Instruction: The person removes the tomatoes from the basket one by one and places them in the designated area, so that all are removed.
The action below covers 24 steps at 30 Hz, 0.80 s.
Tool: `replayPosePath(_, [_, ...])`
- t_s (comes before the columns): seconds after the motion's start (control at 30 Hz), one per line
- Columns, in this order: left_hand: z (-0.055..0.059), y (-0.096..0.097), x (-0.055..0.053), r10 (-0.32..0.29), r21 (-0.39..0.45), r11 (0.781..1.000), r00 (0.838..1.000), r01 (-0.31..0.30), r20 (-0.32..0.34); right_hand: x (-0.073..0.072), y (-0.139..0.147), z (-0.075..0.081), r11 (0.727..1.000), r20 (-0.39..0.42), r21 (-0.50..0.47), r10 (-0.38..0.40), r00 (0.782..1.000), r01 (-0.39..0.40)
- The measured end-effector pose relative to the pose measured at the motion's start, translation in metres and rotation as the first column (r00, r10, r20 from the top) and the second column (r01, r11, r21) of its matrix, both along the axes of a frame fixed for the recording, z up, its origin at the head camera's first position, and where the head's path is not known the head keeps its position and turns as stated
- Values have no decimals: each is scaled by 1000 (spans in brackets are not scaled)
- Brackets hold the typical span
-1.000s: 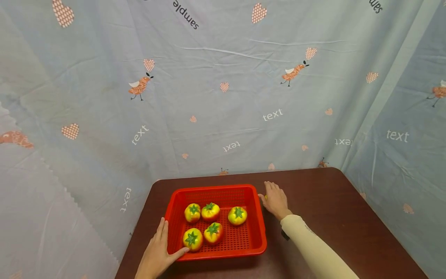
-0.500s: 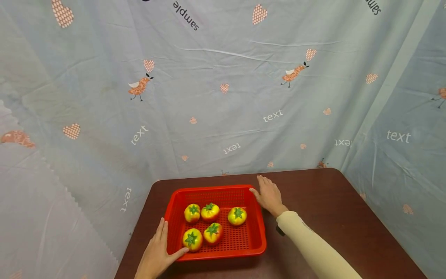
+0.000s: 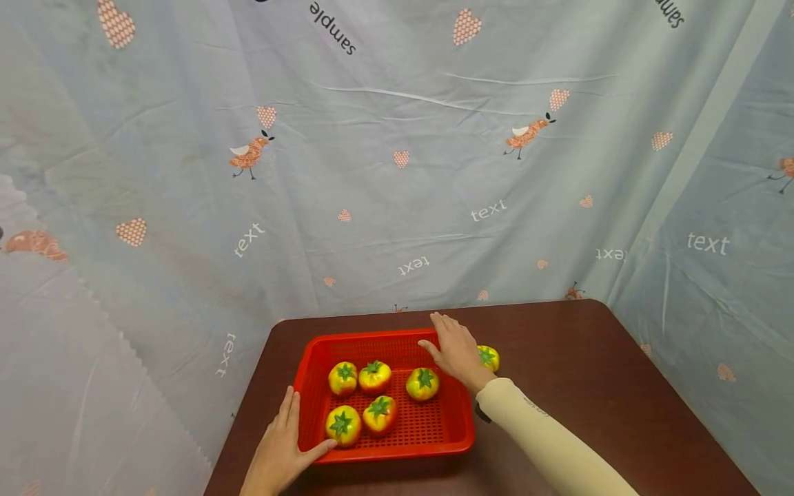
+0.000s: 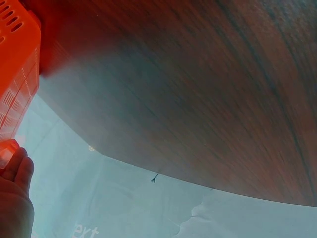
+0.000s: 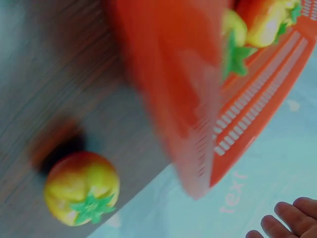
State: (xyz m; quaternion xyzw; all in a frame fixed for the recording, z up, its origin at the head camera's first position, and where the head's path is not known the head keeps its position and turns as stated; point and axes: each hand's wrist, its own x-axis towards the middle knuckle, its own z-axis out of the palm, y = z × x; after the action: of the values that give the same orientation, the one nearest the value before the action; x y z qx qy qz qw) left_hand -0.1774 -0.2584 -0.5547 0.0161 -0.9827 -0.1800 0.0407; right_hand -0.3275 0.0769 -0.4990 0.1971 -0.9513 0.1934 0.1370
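Five yellow-and-red tomatoes, their green star-shaped calyxes turned upward, are held in a red plastic mesh basket. With 12 o'clock at the far rim, they are spread at 8, 10, 11 and 6 o'clock, with one set apart between 2 and 3. The basket's side is touched at 8 o'clock by a left hand, thumb laid across the near rim. Its 2 o'clock corner is overlapped by an outstretched right hand, behind which a sixth tomato, outside the basket, is partly hidden.
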Motion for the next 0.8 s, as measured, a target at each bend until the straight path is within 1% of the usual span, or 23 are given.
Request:
replayPosePath(0.17, [1, 1, 1, 2, 6, 1000, 1000, -2, -9, 7, -10, 2, 999, -25, 32, 44, 999, -43])
replayPosePath(0.37, [2, 1, 1, 0, 9, 1000, 1000, 0, -15, 23, -21, 2, 987, -40, 60, 149, 988, -146])
replayPosePath(0.53, [3, 0, 0, 1, 11, 1000, 1000, -1, -11, 35, -35, -2, 973, -6, 87, 214, 977, -213])
replayPosePath(0.67, [3, 0, 0, 3, 10, 1000, 1000, -3, -9, 44, -44, -3, 959, 37, 126, 252, 967, -255])
replayPosePath(0.8, [1, 1, 1, 4, 10, 1000, 1000, -4, 3, 51, -50, -2, 944, 63, 165, 278, 959, -284])
